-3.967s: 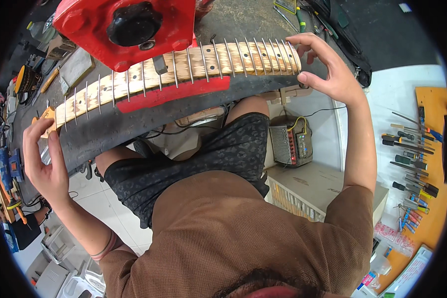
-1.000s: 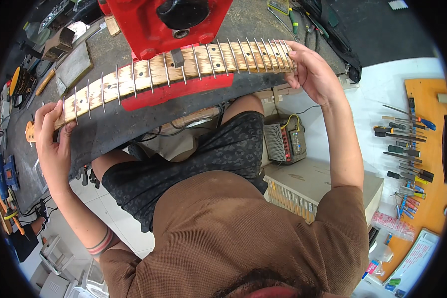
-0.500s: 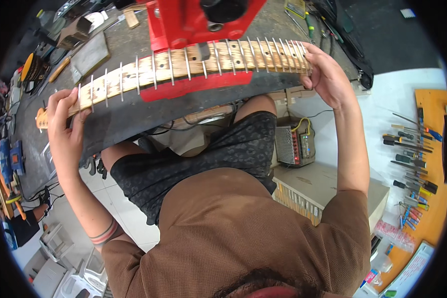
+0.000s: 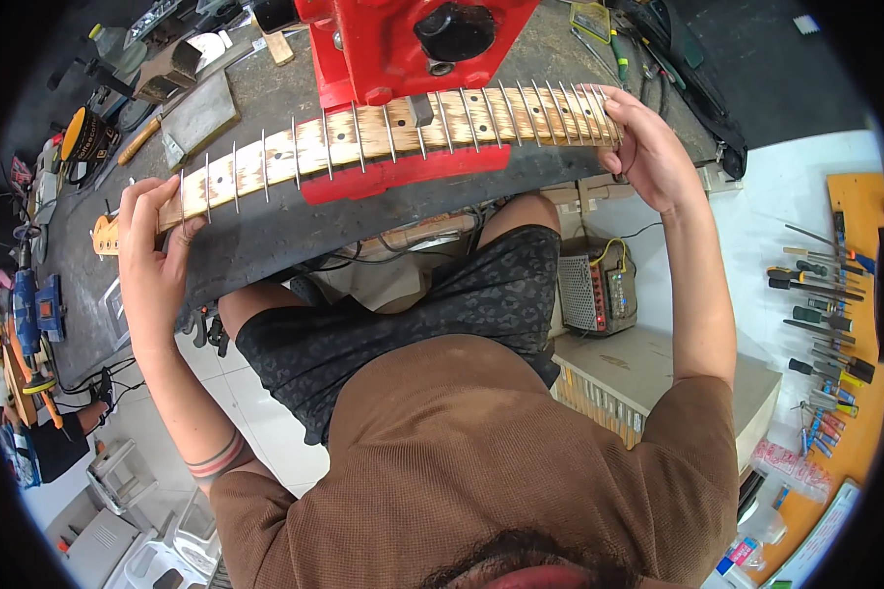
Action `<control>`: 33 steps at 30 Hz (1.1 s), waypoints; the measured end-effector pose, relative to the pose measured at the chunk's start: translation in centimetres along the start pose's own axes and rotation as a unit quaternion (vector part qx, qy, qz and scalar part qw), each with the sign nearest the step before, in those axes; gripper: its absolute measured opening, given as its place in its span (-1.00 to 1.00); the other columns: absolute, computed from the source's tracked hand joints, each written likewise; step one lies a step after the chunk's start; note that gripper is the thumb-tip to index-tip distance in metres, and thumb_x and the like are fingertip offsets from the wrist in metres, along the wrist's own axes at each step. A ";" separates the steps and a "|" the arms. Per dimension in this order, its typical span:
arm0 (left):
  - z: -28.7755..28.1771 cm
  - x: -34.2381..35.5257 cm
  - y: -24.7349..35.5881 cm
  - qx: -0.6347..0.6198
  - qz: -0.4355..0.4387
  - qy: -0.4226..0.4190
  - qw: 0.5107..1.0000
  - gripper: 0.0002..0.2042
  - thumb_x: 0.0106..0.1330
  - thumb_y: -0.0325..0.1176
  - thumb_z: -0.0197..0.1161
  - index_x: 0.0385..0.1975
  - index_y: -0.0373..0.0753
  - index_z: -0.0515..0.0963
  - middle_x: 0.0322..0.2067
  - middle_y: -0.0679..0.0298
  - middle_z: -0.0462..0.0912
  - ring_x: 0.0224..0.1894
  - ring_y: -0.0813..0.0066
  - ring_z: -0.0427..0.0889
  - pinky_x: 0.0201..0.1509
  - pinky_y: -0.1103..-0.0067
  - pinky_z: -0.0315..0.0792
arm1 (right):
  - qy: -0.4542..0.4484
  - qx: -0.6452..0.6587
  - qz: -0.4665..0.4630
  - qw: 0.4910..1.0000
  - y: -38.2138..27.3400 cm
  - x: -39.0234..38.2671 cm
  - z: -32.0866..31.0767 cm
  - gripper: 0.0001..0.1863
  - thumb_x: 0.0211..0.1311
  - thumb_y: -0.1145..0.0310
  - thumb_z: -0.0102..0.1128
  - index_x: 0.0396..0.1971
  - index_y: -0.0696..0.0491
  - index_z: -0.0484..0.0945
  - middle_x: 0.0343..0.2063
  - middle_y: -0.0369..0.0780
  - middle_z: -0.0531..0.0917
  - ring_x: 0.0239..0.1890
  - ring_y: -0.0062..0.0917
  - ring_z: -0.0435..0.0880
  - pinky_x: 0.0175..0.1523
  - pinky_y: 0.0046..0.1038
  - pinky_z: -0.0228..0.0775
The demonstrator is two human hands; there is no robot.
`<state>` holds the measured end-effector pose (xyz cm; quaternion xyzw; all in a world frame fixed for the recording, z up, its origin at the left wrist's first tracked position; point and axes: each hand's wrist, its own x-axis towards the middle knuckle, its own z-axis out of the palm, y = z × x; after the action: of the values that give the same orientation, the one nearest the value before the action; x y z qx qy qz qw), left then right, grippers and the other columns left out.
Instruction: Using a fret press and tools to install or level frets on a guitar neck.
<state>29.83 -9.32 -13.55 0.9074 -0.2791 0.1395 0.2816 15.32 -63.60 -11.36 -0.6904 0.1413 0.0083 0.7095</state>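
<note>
A light wooden guitar neck with dark scorch-like streaks spans my two hands, lying crosswise at the bench edge. Many metal fret wires cross it, their ends sticking out past both sides. My left hand is closed round the neck near the headstock, thumb on the near edge. At the other end, my right hand pinches the neck between thumb and fingers. Above the middle stands a red press; its small metal tip is at the fretboard, contact uncertain. A red support shows beneath.
On the dark workbench at left lie a flat grey block and a wooden-handled tool. Pliers and screwdrivers are at back right. Files hang on a wooden board. Another person's leg shows at far left.
The whole scene has shifted slightly right and down in view. Both hands keep their hold on the guitar neck, which stays in nearly the same place under the press tip.
</note>
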 end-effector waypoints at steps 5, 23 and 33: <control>0.1 0.1 -0.3 0.007 0.021 0.012 1.000 -0.56 0.38 -0.53 0.53 0.24 -0.31 0.64 0.18 0.12 0.64 0.21 0.09 0.68 0.33 0.34 0.56 | 0.029 0.021 -0.042 0.998 1.0 0.2 0.5 -0.55 0.78 0.24 0.08 0.44 0.15 0.61 -0.04 -0.35 0.78 -0.25 -0.81 0.53 -0.32 -0.62 0.29; -3.3 2.1 4.6 0.058 0.085 -0.110 0.989 -0.02 0.23 0.07 0.57 0.67 -0.15 0.36 0.58 0.00 0.45 0.66 -0.04 0.39 0.72 0.13 0.24 | -0.039 0.085 -0.056 0.994 2.4 0.1 -1.0 -0.44 0.85 0.04 0.05 0.57 0.07 0.49 0.08 -0.34 0.75 -0.21 -0.67 0.56 -0.18 -0.53 0.39; 1.3 -1.3 10.1 -0.135 0.446 0.087 0.880 -0.70 0.50 -0.42 0.34 0.10 -0.51 0.69 -0.13 -0.06 0.75 -0.16 -0.14 0.64 0.06 -0.04 0.52 | 0.268 0.028 -0.081 0.960 10.4 -18.0 0.6 -0.63 0.78 0.17 0.13 0.29 0.10 0.64 -0.12 -0.23 0.84 -0.25 -0.64 0.76 -0.09 -0.49 0.61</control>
<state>22.93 -16.44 -10.71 0.6240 -0.6447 0.2900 0.3330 -4.03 -59.24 -17.65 -0.6559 0.2703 -0.2385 0.6632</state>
